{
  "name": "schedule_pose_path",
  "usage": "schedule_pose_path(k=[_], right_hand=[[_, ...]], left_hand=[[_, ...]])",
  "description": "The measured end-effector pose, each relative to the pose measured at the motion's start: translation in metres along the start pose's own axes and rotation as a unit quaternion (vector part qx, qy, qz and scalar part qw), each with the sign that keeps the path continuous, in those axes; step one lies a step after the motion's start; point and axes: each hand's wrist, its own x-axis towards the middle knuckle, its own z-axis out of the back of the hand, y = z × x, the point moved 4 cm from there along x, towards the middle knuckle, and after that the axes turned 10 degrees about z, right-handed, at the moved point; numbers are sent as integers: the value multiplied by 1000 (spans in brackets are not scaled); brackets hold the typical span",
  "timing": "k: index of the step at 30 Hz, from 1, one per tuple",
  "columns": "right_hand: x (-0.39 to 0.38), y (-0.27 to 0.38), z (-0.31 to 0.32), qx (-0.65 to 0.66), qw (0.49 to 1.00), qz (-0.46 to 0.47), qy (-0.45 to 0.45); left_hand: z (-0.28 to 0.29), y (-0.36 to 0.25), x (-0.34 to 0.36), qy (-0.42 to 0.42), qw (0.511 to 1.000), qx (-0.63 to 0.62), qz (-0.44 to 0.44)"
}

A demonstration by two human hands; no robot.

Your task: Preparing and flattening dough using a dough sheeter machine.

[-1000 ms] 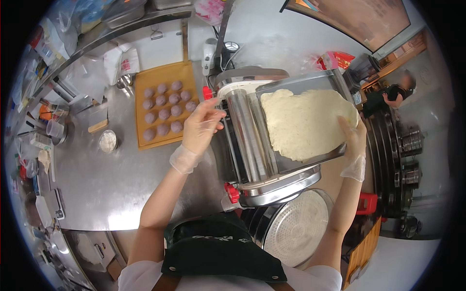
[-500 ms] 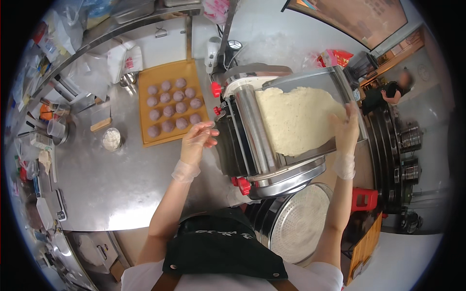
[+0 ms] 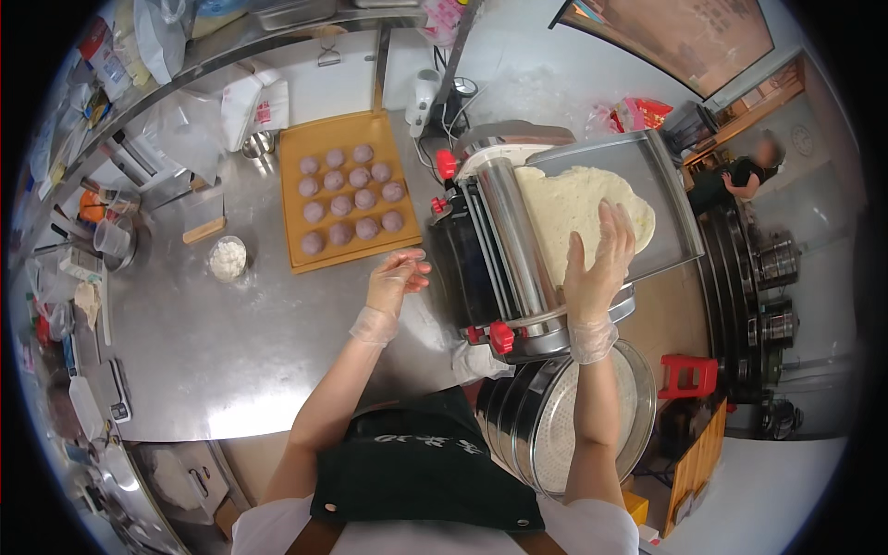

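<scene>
A pale dough sheet [image 3: 564, 203] lies on the metal tray [image 3: 673, 222] at the right side of a dough sheeter, its left edge against the steel roller [image 3: 518, 240]. Over the near part of the sheet is my right hand [image 3: 599, 268], gloved in clear plastic, fingers stretched and thumb apart. Whether its palm touches the dough I cannot tell. My left hand [image 3: 396, 282], gloved too, hovers above the steel table just left of the sheeter's black side [image 3: 458, 254]. Its fingers are loosely bent and partly apart, with nothing visible in them.
Several purple balls [image 3: 339, 204] sit on a yellow-brown tray [image 3: 296, 250] beyond my left hand. Left of it are a cup of white powder [image 3: 228, 259] and a scraper [image 3: 203, 229]. Steel steamers [image 3: 523, 416] stand below the sheeter, near a red stool [image 3: 689, 376]. Another person [image 3: 731, 180] is far right.
My right hand has moved left from the sheet's far right end to over its near part. The dough's right edge sits closer to the roller. The view has shifted slightly; my left hand stays near the sheeter.
</scene>
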Motion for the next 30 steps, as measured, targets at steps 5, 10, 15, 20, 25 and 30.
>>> schedule_pose_path(k=[5, 10, 15, 20, 25, 30], right_hand=[[-3, -5, -1, 6, 1000, -18, -10], [-3, -4, 2, 6, 999, -37, -18], [-5, -7, 4, -12, 998, -53, -26], [-1, -4, 4, -9, 998, -59, -23], [-3, -6, 4, -3, 998, -64, -29], [-3, -6, 6, 4, 997, -79, -21]], left_hand=[[-13, 8, 11, -3, 999, -9, 35], [-32, 33, 51, 21, 993, -73, 90], [-68, 54, 94, 90, 958, -212, 171], [-90, 83, 124, 274, 854, -362, 254], [-100, 90, 119, 246, 922, -232, 190], [-93, 96, 116, 253, 871, -369, 205]])
